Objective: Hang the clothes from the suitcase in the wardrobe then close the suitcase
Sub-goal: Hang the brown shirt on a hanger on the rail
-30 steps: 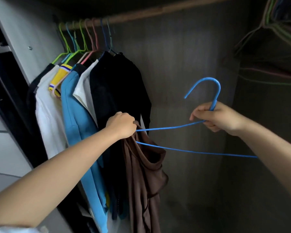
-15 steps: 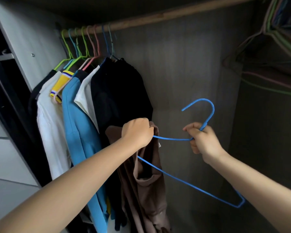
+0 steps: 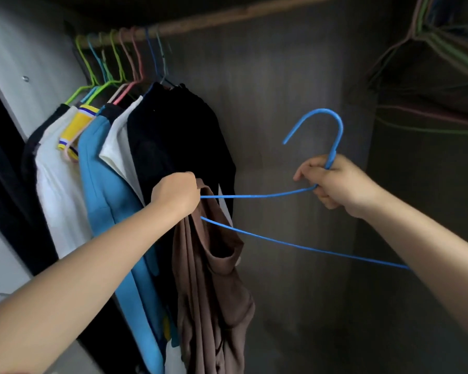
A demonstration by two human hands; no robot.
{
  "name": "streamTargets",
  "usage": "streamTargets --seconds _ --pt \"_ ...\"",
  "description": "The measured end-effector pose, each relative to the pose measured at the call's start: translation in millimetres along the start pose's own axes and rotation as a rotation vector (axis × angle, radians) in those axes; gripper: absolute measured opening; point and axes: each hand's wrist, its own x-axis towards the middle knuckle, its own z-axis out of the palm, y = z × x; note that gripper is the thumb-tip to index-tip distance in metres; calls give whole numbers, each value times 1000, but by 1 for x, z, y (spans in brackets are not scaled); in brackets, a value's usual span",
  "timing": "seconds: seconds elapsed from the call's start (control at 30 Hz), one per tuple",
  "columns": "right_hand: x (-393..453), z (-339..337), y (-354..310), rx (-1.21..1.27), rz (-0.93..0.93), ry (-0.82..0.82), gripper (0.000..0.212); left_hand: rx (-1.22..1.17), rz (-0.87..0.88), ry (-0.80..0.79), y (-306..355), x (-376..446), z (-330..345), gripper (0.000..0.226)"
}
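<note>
Both hands hold blue hanger (image 3: 257, 196) sideways, hook (image 3: 324, 122) up.

A plain brown garment (image 3: 214, 279) meets a bright blue wire hanger (image 3: 257, 196) at centre frame; at left hang a black top (image 3: 179, 136), a white shirt (image 3: 119, 141), a sky-blue top (image 3: 106, 190), a yellow collar with white-and-navy stripes (image 3: 75, 130) and another white piece (image 3: 57, 190), on lime, blue and pink hangers (image 3: 114, 63) under a brown wooden rail (image 3: 227, 18); dark grey wood-grain back panel (image 3: 295, 90)
</note>
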Motion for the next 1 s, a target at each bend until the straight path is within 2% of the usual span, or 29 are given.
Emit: streamTargets --seconds 0.13,0.27,0.33,0.4,0.5,0.63,0.73,0.83,0.93,1.0 --pt "7 16 8 -75 -73 -96 35 2 44 -26 23 -1 1 22" --pt "15 20 19 20 -16 -205 35 -99 118 31 35 -2 2 17" --pt "17 16 27 61 12 -249 34 -191 128 72 32 -1 3 26" --pt "20 6 33 76 16 -253 34 -309 61 93 24 4 -2 34" --pt "32 -22 31 100 -17 -151 36 -430 -71 104 8 13 -17 35" --pt "46 -40 17 160 -100 -36 48 -401 -44 36 11 12 -24 24" --pt "49 -28 8 126 -144 -60 19 -346 20 11 21 7 -21 27" --pt "51 -8 12 140 -163 -96 11 -346 56 14 31 4 -20 25" --pt "55 16 28 189 -131 47 35 -389 110 -11 42 0 -21 30" --pt "53 30 42 248 -93 171 39 -446 140 -16 47 -2 -25 34"
